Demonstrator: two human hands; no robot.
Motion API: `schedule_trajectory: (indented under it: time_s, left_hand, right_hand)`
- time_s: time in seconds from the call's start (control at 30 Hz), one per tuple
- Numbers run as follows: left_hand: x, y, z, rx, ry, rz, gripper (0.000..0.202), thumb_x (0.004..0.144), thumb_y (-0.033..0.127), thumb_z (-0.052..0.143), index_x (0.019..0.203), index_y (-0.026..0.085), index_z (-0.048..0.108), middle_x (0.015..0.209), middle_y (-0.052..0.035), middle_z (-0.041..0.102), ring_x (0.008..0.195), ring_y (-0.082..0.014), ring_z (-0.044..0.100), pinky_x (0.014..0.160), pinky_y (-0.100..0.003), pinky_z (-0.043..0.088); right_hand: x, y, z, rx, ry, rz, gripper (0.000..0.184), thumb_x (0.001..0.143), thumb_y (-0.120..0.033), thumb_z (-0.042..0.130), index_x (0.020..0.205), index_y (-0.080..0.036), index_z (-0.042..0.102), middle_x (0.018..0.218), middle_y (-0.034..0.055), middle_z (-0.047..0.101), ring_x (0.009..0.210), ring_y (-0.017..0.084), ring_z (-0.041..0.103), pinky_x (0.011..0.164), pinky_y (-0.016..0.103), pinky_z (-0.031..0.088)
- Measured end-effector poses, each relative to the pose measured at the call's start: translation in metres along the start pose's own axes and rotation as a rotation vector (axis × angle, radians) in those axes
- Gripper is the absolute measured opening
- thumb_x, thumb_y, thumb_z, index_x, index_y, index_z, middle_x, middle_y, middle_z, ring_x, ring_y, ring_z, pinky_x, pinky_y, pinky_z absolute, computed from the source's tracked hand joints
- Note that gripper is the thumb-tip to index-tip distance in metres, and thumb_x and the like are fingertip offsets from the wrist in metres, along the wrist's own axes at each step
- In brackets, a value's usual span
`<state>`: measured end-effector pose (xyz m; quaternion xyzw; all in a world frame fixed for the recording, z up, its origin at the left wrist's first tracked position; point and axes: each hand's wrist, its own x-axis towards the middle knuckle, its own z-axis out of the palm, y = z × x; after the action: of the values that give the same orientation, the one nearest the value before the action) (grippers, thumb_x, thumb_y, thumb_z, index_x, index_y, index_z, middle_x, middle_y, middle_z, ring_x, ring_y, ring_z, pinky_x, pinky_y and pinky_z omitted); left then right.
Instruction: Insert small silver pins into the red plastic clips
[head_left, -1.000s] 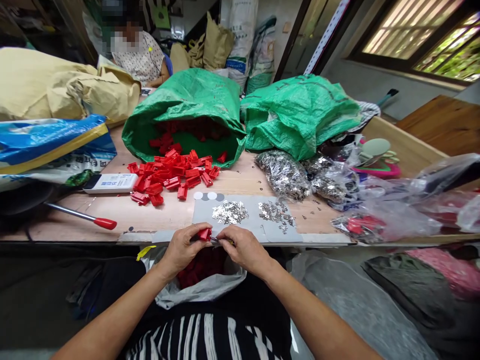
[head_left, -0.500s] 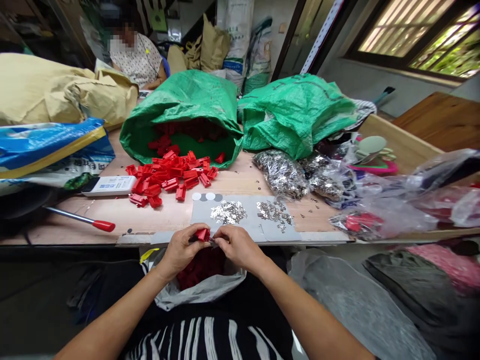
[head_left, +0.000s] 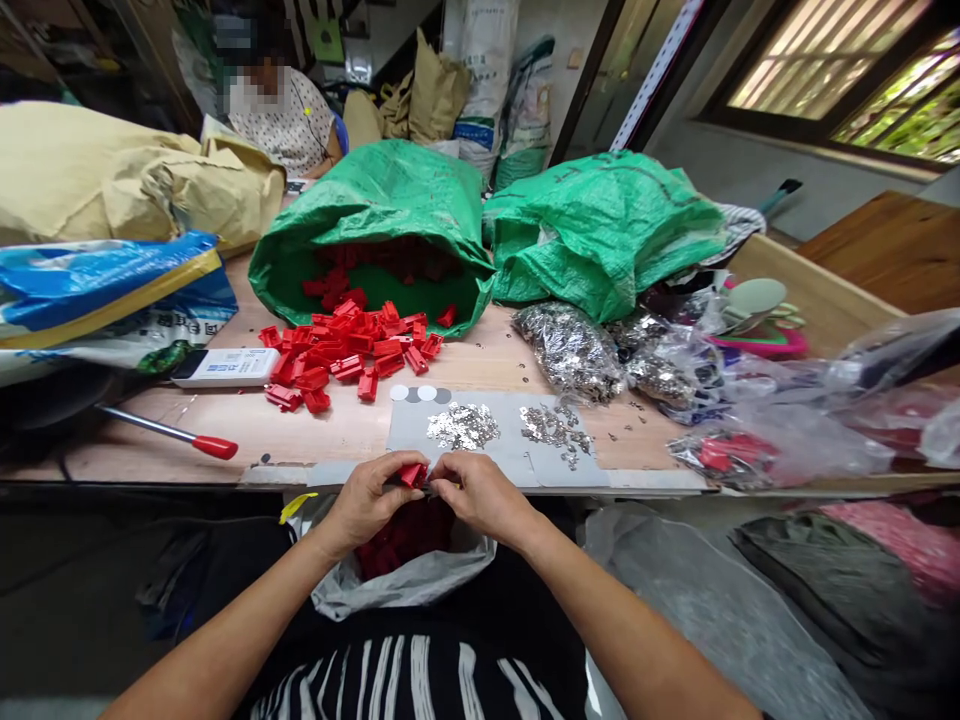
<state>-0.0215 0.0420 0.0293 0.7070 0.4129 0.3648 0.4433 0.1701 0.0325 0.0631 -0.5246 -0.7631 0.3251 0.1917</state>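
Note:
My left hand (head_left: pixel 367 502) pinches a small red plastic piece (head_left: pixel 412 474) just off the table's front edge. My right hand (head_left: pixel 484 495) is closed against the same piece, its fingertips pressing a small metal part that I can barely see. Under both hands a grey plastic bag (head_left: pixel 409 578) in my lap holds more red pieces. Two small heaps of silver metal clips (head_left: pixel 461 425) lie on a grey sheet (head_left: pixel 517 455) just beyond my hands. A pile of loose red pieces (head_left: pixel 345 352) spills from an open green sack (head_left: pixel 375 215).
A second green sack (head_left: pixel 600 225) and clear bags of metal clips (head_left: pixel 574 350) lie at the right. A red-handled tool (head_left: pixel 172 433), a white remote (head_left: pixel 225 366) and a blue sack (head_left: pixel 97 290) lie at the left. Another person (head_left: pixel 281 110) sits across the table.
My hands have stayed at the table edge, with the right fingers drawing in closer against the red piece. The view shifted slightly.

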Motion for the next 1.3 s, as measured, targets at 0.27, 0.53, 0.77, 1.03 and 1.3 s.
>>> schedule_trajectory:
  time_s: [0.27, 0.53, 0.77, 1.03, 1.3]
  left_hand:
    - [0.001, -0.001, 0.008, 0.055, 0.036, 0.033, 0.031, 0.074, 0.018, 0.067, 0.104, 0.024, 0.066, 0.102, -0.0049, 0.072, 0.094, -0.0219, 0.065, 0.086, -0.033, 0.047]
    - [-0.013, 0.036, 0.012, 0.025, 0.267, 0.0, 0.022, 0.072, 0.012, 0.064, 0.092, 0.022, 0.063, 0.09, -0.0031, 0.065, 0.085, -0.0197, 0.06, 0.081, -0.033, 0.046]
    - [-0.023, 0.054, 0.008, -1.156, 0.437, -0.31, 0.006, 0.082, 0.023, 0.061, 0.082, 0.018, 0.057, 0.082, -0.0036, 0.071, 0.087, -0.0178, 0.068, 0.092, -0.035, 0.047]
    - [-0.036, 0.047, 0.013, -1.471, 0.416, -0.503, 0.021, 0.091, 0.015, 0.046, 0.082, 0.009, 0.065, 0.083, -0.0117, 0.074, 0.08, -0.0201, 0.071, 0.081, -0.032, 0.056]
    - [-0.039, 0.051, 0.013, -1.539, 0.36, -0.576, 0.025, 0.092, 0.015, 0.044, 0.084, 0.006, 0.066, 0.085, -0.0159, 0.073, 0.082, -0.0217, 0.071, 0.08, -0.033, 0.057]
  right_hand:
    - [-0.005, -0.016, 0.011, -0.213, 0.035, 0.072, 0.01, 0.084, -0.015, 0.051, 0.086, -0.019, 0.06, 0.084, 0.0059, 0.063, 0.079, 0.018, 0.057, 0.067, 0.027, 0.038]
    - [-0.021, -0.011, 0.005, -0.095, 0.098, -0.097, 0.019, 0.092, -0.02, 0.041, 0.104, -0.022, 0.055, 0.098, 0.0057, 0.06, 0.089, 0.018, 0.057, 0.077, 0.029, 0.042]
    - [-0.025, -0.016, 0.003, 0.198, 0.099, -0.157, 0.018, 0.095, -0.023, 0.036, 0.11, -0.022, 0.045, 0.08, 0.0003, 0.06, 0.072, 0.014, 0.055, 0.071, 0.026, 0.042]
    - [-0.027, -0.037, 0.008, 0.191, -0.049, -0.141, 0.041, 0.094, -0.028, 0.043, 0.135, -0.025, 0.038, 0.064, -0.0052, 0.054, 0.059, 0.011, 0.05, 0.062, 0.023, 0.038]
    - [-0.027, -0.041, 0.005, 0.234, -0.053, -0.163, 0.029, 0.094, -0.031, 0.043, 0.122, -0.024, 0.05, 0.065, -0.0043, 0.055, 0.06, 0.011, 0.051, 0.061, 0.022, 0.038]
